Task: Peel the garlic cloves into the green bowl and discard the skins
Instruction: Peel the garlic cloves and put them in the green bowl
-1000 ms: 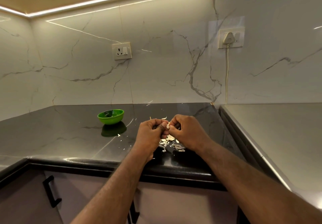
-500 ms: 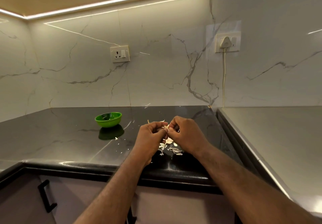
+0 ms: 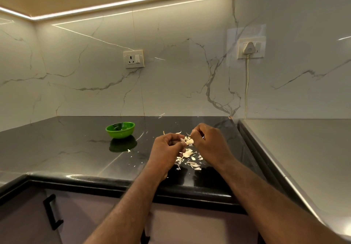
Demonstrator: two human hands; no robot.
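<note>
A small green bowl [image 3: 120,129] stands on the black counter [image 3: 76,148], left of my hands. My left hand [image 3: 167,148] has its fingers curled, pinching a pale garlic clove [image 3: 182,140] at the fingertips. My right hand [image 3: 209,143] is curled just to its right, fingertips a short gap from the left hand; what it pinches is hidden. A pile of white garlic skins [image 3: 189,158] lies on the counter between and under both hands. The bowl's inside is mostly hidden from this angle.
A stainless appliance top [image 3: 303,158] adjoins the counter on the right. Two wall sockets [image 3: 133,59] sit on the marble backsplash; a white cord [image 3: 247,84] hangs from the right one. Cabinet handles [image 3: 51,213] lie below the counter edge. Stray skin flakes [image 3: 129,150] dot the counter near the bowl.
My hands, which were touching around the clove, have drawn slightly apart. More skin pieces show between them. The camera tilted a little.
</note>
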